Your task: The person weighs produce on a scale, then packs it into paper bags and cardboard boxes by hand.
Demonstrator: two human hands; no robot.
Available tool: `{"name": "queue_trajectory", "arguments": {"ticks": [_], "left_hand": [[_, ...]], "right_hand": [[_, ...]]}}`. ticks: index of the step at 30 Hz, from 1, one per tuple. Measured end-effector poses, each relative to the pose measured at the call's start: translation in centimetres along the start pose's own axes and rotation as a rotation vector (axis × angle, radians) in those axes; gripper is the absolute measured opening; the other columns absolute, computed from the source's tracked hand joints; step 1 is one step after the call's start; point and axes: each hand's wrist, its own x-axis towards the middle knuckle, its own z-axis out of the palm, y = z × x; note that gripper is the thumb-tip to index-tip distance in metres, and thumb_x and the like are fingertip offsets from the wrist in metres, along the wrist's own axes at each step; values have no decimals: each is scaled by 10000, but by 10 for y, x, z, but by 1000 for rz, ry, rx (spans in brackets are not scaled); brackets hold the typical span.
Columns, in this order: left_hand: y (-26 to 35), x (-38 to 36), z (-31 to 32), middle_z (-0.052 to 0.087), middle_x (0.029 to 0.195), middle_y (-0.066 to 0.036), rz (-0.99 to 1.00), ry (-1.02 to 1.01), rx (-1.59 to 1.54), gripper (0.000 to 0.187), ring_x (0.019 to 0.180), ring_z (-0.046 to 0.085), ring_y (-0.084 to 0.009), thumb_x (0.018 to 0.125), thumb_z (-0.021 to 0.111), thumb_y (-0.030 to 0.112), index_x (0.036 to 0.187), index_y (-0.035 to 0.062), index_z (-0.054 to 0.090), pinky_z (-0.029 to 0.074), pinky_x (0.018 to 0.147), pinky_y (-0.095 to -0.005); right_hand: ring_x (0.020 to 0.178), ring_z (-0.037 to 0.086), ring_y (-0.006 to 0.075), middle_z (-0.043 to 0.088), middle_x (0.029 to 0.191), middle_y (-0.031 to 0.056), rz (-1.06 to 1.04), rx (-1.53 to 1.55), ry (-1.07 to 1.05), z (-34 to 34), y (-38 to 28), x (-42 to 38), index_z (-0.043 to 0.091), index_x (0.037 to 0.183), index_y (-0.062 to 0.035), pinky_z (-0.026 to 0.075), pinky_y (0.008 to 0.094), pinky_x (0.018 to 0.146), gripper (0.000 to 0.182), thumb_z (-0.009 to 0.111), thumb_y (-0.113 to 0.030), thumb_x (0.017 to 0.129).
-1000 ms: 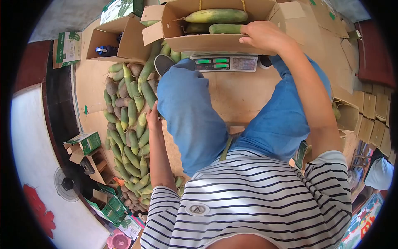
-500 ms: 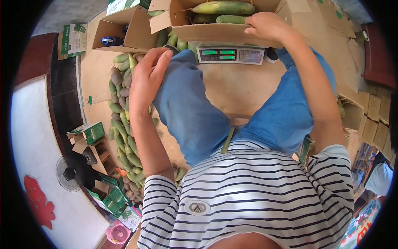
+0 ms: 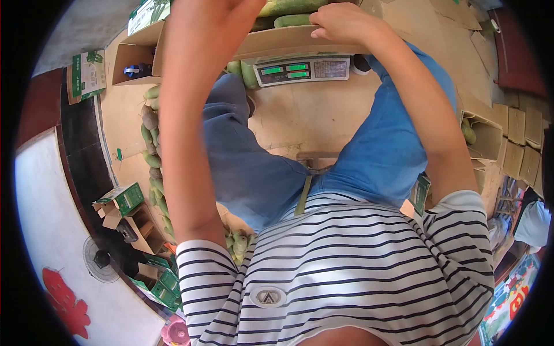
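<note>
Right hand [image 3: 340, 22], fingers curled over the cardboard box [image 3: 300, 45] rim, steadying it on the scale [image 3: 303, 69]; left hand [image 3: 213, 14] raised, finger state indiscernible; papayas [image 3: 151, 124] heaped alongside.

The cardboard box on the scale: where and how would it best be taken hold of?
Judging by its pose, grip the cardboard box by its near wall's top rim, from above on the person's side. That edge is exposed; the right hand already rests there, and the scale blocks its underside.

The left hand [image 3: 213, 17] has risen from the pile of green fruit [image 3: 151, 124] on the floor, past the knee, up to the cardboard box [image 3: 288, 45] on the scale [image 3: 300, 70].
</note>
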Motion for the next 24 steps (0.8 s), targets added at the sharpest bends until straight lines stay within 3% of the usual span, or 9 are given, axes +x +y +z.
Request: {"name": "queue_trajectory", "arguments": {"ticks": [2, 4, 7, 8, 11, 17, 24], "left_hand": [[-32, 7, 30, 645, 972, -145, 45, -163, 169, 329, 878, 629, -271, 831, 635, 283, 1073, 62, 600, 493, 741, -342], [-58, 2, 54, 607, 1053, -161, 45, -518, 610, 384, 978, 580, -325, 814, 629, 289, 1122, 69, 566, 476, 811, -401], [-64, -9, 63, 587, 1069, -156, 20, -652, 540, 418, 1025, 564, -314, 805, 628, 300, 1146, 73, 548, 461, 848, -415], [-75, -13, 67, 633, 968, -138, 154, -509, 498, 323, 915, 629, -295, 815, 635, 315, 984, 45, 582, 512, 741, -433], [-70, -8, 61, 602, 1030, -161, 39, -616, 497, 389, 987, 583, -313, 805, 632, 295, 1106, 60, 558, 475, 829, -423], [-73, -4, 73, 629, 953, -146, 24, -720, 508, 293, 938, 603, -317, 816, 624, 259, 985, 32, 546, 494, 773, -434], [-67, -1, 69, 628, 978, -146, 18, -641, 590, 308, 965, 605, -299, 816, 630, 266, 1031, 52, 571, 494, 792, -427]], "right_hand": [[792, 638, 340, 652, 799, 196, 9, -10, -26, -1, 0, 3, 669, 831, -6, 491, 438, 677, 308, 596, -305, 813], [803, 634, 348, 646, 801, 207, 32, 25, -43, -8, -5, 0, 664, 834, 5, 487, 441, 690, 300, 600, -287, 814], [899, 610, 332, 639, 907, 176, 34, 30, -82, 3, -4, 6, 630, 942, -11, 479, 436, 772, 314, 578, -306, 850], [945, 600, 322, 637, 959, 157, 35, 18, -95, 8, 1, 8, 614, 995, -22, 477, 433, 809, 328, 566, -320, 868], [963, 592, 314, 630, 992, 149, 16, 9, -48, 16, 5, 7, 602, 1019, -26, 475, 429, 824, 325, 563, -311, 866], [983, 560, 307, 606, 971, 141, 32, 13, -49, 14, 5, 4, 574, 1011, -30, 449, 426, 827, 288, 548, -277, 865], [984, 561, 297, 609, 993, 128, 38, 15, -3, 2, -2, -5, 571, 1046, -36, 449, 412, 831, 310, 551, -291, 869]]}}
